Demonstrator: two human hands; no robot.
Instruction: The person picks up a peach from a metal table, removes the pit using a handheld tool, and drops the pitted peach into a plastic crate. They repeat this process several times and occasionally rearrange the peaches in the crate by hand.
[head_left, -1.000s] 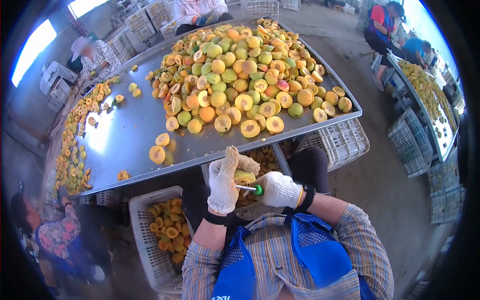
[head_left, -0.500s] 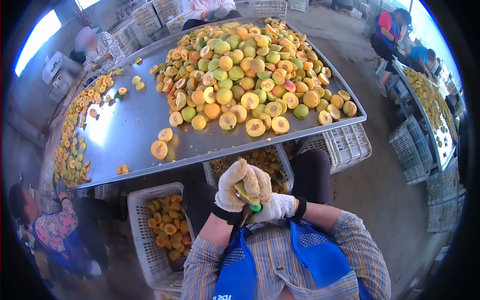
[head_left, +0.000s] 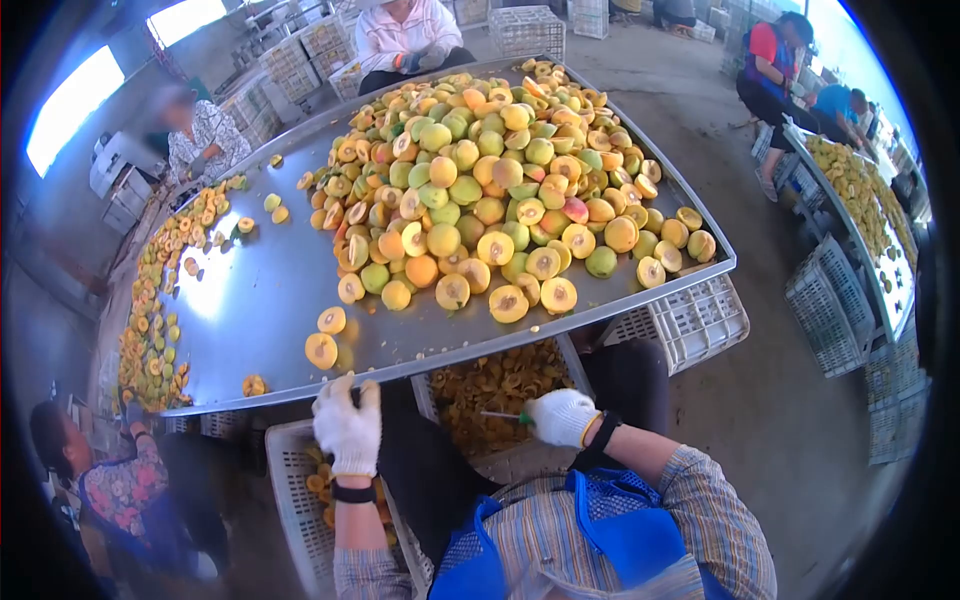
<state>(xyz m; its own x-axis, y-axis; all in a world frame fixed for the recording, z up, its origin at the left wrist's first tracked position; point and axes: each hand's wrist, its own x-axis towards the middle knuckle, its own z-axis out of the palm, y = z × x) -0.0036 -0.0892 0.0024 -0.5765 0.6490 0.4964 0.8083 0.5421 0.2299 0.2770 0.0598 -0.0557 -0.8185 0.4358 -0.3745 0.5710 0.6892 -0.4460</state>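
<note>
My left hand (head_left: 348, 430), in a white knit glove, is raised at the table's front edge, fingers apart and nothing visible in them. Just beyond its fingertips a halved yellow peach (head_left: 321, 350) lies cut face up, with another half (head_left: 331, 320) behind it. My right hand (head_left: 562, 417), gloved too, is closed around the green handle of a thin metal tool (head_left: 503, 415). The tool's shaft points left, above a crate (head_left: 575, 366) of brownish-yellow scraps. Below my left hand stands a white crate (head_left: 290, 500) holding peach halves, partly hidden by my arm.
A big heap of peaches (head_left: 470, 190), many halved, covers the right of the metal table (head_left: 250, 340). More fruit lines its left edge. White crates (head_left: 700, 320) stand under the right corner. Several people sit or stoop around this table and another one (head_left: 845, 200).
My hands have parted. The left has moved to the table edge and no longer holds the fruit piece; the right has moved slightly right, keeping the tool. The view has shifted a little.
</note>
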